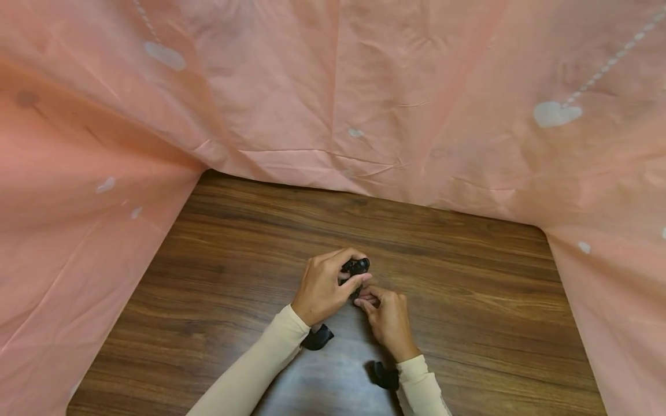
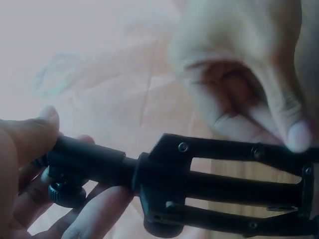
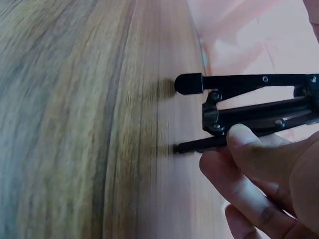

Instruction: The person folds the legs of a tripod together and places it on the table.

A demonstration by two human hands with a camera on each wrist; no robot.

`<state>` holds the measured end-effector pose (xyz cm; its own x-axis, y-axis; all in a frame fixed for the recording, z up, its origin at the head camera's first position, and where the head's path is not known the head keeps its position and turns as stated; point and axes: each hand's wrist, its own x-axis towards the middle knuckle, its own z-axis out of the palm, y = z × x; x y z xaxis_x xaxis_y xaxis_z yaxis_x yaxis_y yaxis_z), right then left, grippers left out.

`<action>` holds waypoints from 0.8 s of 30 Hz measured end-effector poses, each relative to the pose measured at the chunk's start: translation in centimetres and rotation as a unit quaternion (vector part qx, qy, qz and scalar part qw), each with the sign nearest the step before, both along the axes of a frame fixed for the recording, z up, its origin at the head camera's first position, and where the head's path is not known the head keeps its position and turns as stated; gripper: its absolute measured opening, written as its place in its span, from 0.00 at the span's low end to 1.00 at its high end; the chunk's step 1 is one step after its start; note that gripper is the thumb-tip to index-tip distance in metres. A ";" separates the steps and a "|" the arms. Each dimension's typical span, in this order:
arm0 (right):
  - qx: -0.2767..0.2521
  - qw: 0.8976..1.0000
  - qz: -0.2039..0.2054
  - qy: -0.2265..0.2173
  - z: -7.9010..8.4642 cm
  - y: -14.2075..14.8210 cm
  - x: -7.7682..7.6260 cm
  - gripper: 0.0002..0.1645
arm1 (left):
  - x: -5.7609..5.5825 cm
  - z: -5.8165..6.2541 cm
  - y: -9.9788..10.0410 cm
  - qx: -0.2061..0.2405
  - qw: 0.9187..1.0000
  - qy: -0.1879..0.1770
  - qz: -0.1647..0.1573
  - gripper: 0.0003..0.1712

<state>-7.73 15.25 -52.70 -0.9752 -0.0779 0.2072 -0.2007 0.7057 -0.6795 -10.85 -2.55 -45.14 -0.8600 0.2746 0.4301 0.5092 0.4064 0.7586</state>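
both your hands are on the small black tripod (image 1: 356, 270) just above the wooden table (image 1: 468, 289), left hand (image 1: 325, 289) curled round its head, right hand (image 1: 387, 315) pinching a leg, so hold the head steady and ease each leg gently.
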 end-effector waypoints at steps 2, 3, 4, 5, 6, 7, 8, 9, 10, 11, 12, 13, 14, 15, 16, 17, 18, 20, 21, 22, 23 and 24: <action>0.003 1.000 -0.002 0.002 0.0 -0.1 -0.1 0.07 | 0.0 0.0 0.0 0.004 1.000 -0.006 -0.002 0.14; 0.003 1.000 -0.004 0.002 0.0 -0.1 -0.1 0.08 | 0.0 0.0 0.0 0.005 1.000 -0.009 -0.005 0.14; 0.003 1.000 -0.006 0.002 0.0 -0.1 -0.1 0.08 | 0.1 0.0 0.0 0.005 1.000 -0.012 -0.006 0.14; 0.002 1.000 -0.008 0.001 0.0 -0.2 -0.1 0.08 | 0.0 0.0 0.0 0.005 1.000 -0.015 -0.007 0.14; 0.000 1.000 -0.009 -0.001 0.0 -0.2 -0.2 0.08 | 0.0 0.0 0.0 0.005 1.000 -0.017 -0.007 0.14; -0.001 1.000 -0.009 -0.003 0.0 -0.2 -0.2 0.08 | 0.0 0.0 -0.1 0.005 1.000 -0.019 -0.007 0.14; -0.003 1.000 -0.009 -0.004 0.0 -0.2 -0.2 0.07 | 0.0 0.0 -0.1 0.008 1.000 -0.022 -0.009 0.14; -0.005 1.000 -0.007 -0.006 0.0 -0.2 -0.2 0.07 | 0.0 0.0 -0.2 0.012 1.000 -0.023 -0.011 0.15; -0.007 1.000 -0.006 -0.008 0.0 -0.1 -0.1 0.07 | 0.0 -0.1 -0.2 0.016 1.000 -0.023 -0.013 0.15; -0.009 1.000 -0.007 -0.011 0.0 -0.1 -0.1 0.07 | 0.0 -0.1 -0.2 0.018 0.999 -0.021 -0.015 0.16; -0.012 1.000 -0.007 -0.014 0.0 0.0 -0.1 0.07 | 0.0 -0.2 -0.2 0.019 1.000 -0.017 -0.016 0.17; -0.014 1.000 -0.008 -0.016 0.0 0.1 0.0 0.08 | 0.0 -0.3 -0.1 0.018 1.000 -0.010 -0.016 0.19; -0.017 1.000 -0.010 -0.017 0.0 0.2 0.1 0.08 | 0.0 -0.4 -0.1 0.010 1.000 0.002 -0.010 0.20; -0.021 1.000 -0.013 -0.018 0.0 0.3 0.2 0.09 | 0.0 -0.6 0.0 -0.003 1.000 0.017 0.001 0.22; -0.023 0.999 -0.015 -0.018 0.1 0.4 0.3 0.10 | 0.1 -0.7 0.0 -0.016 0.999 0.034 0.014 0.24; -0.026 0.999 -0.016 -0.018 0.1 0.6 0.3 0.11 | 0.1 -0.8 0.1 -0.029 0.998 0.051 0.029 0.26; -0.030 0.999 -0.017 -0.015 0.2 0.7 0.4 0.11 | 0.2 -1.0 0.1 -0.042 0.996 0.068 0.047 0.26; -0.037 0.999 -0.017 -0.008 0.3 0.9 0.4 0.11 | 0.3 -1.2 0.2 -0.061 0.991 0.096 0.077 0.25; -0.040 0.999 -0.016 -0.004 0.3 1.1 0.4 0.10 | 0.4 -1.3 0.2 -0.064 0.989 0.103 0.086 0.24; -0.043 0.999 -0.016 -0.003 0.4 1.2 0.4 0.10 | 0.4 -1.3 0.2 -0.062 0.988 0.107 0.090 0.23; -0.045 0.999 -0.016 -0.001 0.4 1.3 0.4 0.09 | 0.5 -1.3 0.2 -0.059 0.988 0.108 0.092 0.22; -0.046 0.999 -0.016 0.003 0.5 1.4 0.4 0.08 | 0.5 -1.2 0.3 -0.056 0.989 0.107 0.091 0.21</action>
<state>-7.37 16.69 -52.22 -0.9758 -0.0263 0.2173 -0.1823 0.6472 -0.7402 -10.35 -2.28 -46.36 -0.7927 0.1805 0.5823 0.5634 0.5819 0.5865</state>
